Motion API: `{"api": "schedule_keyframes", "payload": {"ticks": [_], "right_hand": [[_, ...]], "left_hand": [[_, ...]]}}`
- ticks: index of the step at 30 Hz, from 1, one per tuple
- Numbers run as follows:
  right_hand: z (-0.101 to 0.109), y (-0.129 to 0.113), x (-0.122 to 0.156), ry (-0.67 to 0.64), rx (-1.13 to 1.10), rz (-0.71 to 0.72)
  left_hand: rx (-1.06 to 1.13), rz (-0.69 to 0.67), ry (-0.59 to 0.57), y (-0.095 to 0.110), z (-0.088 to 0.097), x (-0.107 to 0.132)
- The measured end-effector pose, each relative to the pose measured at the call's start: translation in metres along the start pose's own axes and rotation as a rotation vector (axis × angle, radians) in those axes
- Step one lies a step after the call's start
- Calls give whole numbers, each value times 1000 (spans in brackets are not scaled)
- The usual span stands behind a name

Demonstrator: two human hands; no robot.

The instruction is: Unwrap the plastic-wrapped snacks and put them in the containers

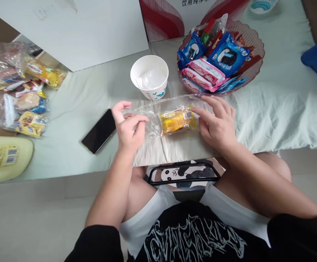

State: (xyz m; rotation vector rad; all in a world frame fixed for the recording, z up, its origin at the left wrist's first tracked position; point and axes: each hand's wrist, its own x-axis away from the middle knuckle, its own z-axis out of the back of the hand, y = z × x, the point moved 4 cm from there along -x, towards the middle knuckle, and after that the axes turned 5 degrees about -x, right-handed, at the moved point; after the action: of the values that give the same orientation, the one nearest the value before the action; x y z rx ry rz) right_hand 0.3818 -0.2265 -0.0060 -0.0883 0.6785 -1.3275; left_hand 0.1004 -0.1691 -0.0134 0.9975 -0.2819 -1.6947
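A clear plastic bag (pixel 153 122) lies flat on the pale green cloth in front of me, with a yellow snack packet (pixel 176 121) showing through it. At the bag's left end is my left hand (pixel 129 125), its fingers bent but apart. My right hand (pixel 218 122) rests over the right end, fingers spread. Its index fingertip is by the packet's barcode, and the other fingertips touch the bag's upper edge. Whether either hand pinches the film is hard to see. A black phone (pixel 100 131) lies beside my left hand.
Behind the bag stand a white paper cup (pixel 149 78) with clear plastic inside and a pink ribbed bowl (pixel 254 54) full of wrapped snacks. Bagged snacks (pixel 30 98) and a yellow-green bottle (pixel 8 160) are at the left. A large white box (pixel 93 32) stands at the back.
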Motion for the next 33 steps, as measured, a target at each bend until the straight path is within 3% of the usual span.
{"api": "schedule_keyframes", "payload": {"ticks": [3, 8, 12, 17, 20, 24, 26, 33], "right_hand": [[-1, 0, 0, -12, 34, -41], [-5, 1, 1, -37, 51, -77], [-2, 5, -1, -4, 33, -102], [15, 4, -3, 39, -26, -48], [16, 4, 0, 35, -16, -12], [1, 8, 4, -24, 30, -4], [-5, 10, 4, -51, 21, -6], [16, 7, 1, 91, -96, 4]], "left_hand": [[-48, 12, -153, 2, -8, 6], [-111, 91, -233, -7, -15, 7], [-88, 102, -184, -4, -9, 4], [-21, 17, -98, 5, 6, 3], [-57, 47, -145, 1, 4, 5], [-127, 76, -272, -3, -9, 8], [-110, 66, -281, -1, -11, 7], [68, 35, -110, 4, 15, 1]]}}
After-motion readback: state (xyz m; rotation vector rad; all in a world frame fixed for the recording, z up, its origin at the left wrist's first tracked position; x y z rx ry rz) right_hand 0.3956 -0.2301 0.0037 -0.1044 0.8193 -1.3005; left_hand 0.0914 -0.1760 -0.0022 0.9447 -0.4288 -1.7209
